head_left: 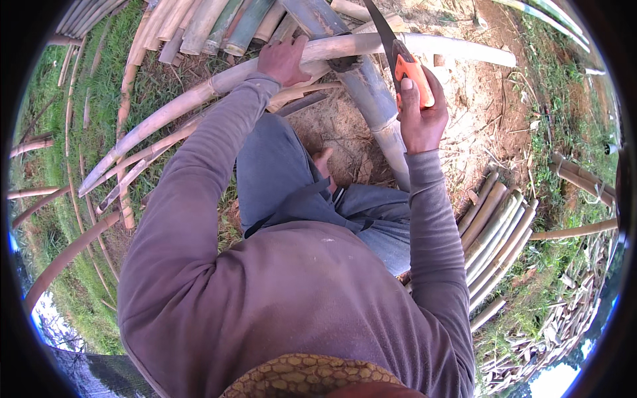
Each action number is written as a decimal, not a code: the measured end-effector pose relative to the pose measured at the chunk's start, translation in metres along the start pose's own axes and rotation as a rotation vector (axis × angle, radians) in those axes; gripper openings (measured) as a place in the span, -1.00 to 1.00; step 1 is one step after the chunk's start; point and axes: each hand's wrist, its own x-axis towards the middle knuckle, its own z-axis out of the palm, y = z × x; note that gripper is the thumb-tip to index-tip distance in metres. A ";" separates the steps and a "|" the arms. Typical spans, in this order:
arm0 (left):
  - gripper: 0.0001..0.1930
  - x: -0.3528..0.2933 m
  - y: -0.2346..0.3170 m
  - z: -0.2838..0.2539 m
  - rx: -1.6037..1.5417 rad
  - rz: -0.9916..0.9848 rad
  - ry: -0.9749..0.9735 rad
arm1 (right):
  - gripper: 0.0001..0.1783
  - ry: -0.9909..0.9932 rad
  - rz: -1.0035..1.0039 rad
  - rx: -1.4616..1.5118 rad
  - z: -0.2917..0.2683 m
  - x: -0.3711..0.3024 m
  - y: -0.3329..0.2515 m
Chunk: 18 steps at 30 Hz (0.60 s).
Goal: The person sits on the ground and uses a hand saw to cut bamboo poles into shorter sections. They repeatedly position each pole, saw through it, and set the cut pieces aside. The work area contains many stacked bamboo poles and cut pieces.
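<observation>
A long pale bamboo pole [345, 45] runs across in front of me, curving from the lower left to the upper right. My left hand [284, 62] is closed over it left of the middle, its fingers wrapped on the far side. In my right hand [424, 126] is a hand saw [417, 83] with an orange and black handle, its dark blade pointing up and away. The blade crosses the pole in view; whether it touches cannot be told. Beneath the pole, a thicker grey bamboo length [375, 99] slants toward me.
Cut bamboo pieces [206, 26] lie side by side at the far left. Another bamboo stack [497, 229] sits on the ground to my right. More poles [156, 154] lie under the pale one. My bare foot [324, 162] is close to the grey length. Split scraps [557, 325] litter the right.
</observation>
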 end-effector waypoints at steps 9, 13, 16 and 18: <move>-0.56 0.013 0.001 -0.012 -0.031 -0.133 -0.191 | -0.48 0.015 -0.067 -0.066 -0.024 -0.054 -0.023; -0.56 0.011 -0.002 -0.017 -0.029 -0.133 -0.253 | -0.37 -0.090 0.034 -0.127 -0.089 -0.139 -0.052; -0.55 0.015 -0.003 -0.015 -0.021 -0.102 -0.243 | -0.40 -0.015 0.047 0.124 -0.063 -0.117 -0.035; -0.55 0.016 0.004 -0.014 -0.022 -0.096 -0.253 | -0.47 0.005 0.040 0.135 -0.026 -0.064 -0.014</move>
